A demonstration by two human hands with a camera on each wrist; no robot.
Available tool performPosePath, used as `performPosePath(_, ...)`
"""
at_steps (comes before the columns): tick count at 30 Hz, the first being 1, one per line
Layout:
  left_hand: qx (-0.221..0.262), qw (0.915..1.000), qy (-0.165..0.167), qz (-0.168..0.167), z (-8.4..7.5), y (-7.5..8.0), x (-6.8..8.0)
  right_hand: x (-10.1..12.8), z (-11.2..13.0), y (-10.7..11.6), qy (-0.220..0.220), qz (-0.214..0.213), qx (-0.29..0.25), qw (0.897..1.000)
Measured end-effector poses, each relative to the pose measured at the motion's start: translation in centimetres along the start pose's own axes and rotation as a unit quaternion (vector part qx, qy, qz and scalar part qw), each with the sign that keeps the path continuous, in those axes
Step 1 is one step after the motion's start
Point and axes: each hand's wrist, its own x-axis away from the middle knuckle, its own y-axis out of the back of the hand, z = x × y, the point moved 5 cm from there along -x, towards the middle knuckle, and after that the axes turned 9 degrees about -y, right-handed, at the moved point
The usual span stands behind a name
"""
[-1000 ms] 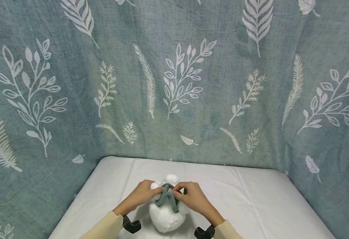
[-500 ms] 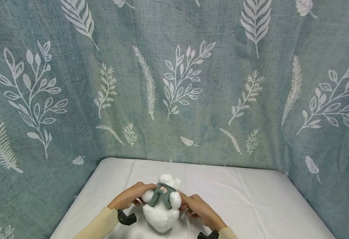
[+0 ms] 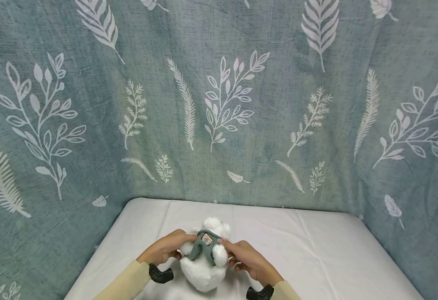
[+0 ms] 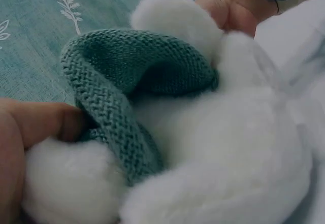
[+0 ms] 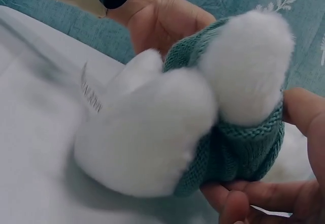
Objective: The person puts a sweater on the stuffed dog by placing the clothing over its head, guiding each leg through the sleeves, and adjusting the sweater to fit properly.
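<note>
A white plush toy lies on the white table, near its front edge. It wears a green knitted garment with a small label. My left hand grips the garment's left side, thumb pressed against the knit. My right hand holds the garment's right side near a white paw, with fingers curled under the green knit. Both hands pinch the fabric around the toy's body.
A teal cloth with white leaf prints hangs behind and to both sides of the table. Black wrist mounts sit on both forearms, over pale yellow sleeves.
The hands have slid from the top of the garment down to its sides, and the garment now sits lower around the toy's body. The toy has shifted slightly away from me.
</note>
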Motion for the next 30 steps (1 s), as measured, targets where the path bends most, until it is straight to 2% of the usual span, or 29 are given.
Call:
performPosePath(5, 0.032, 0.9991, -0.027, 0.006, -0.9, -0.1, 0.0, 0.6, 1.2, 0.6, 0.034, -0.01, 0.007, 0.999)
performPosePath(14, 0.043, 0.9965, -0.072, 0.006, -1.8, -0.6, -0.6, 1.3, 2.8, 1.3, 0.095, -0.039, 0.04, 0.994)
performPosePath(22, 0.026, 0.9912, -0.121, -0.046, -2.0, -1.3, -1.1, 1.4, 2.7, 2.1, 0.123, -0.075, 0.045, 0.989)
performPosePath(30, 0.027, 0.9866, -0.144, -0.072, -1.8, -1.9, -1.5, 0.4, 1.6, 2.7, 0.157, -0.113, 0.067, 0.979)
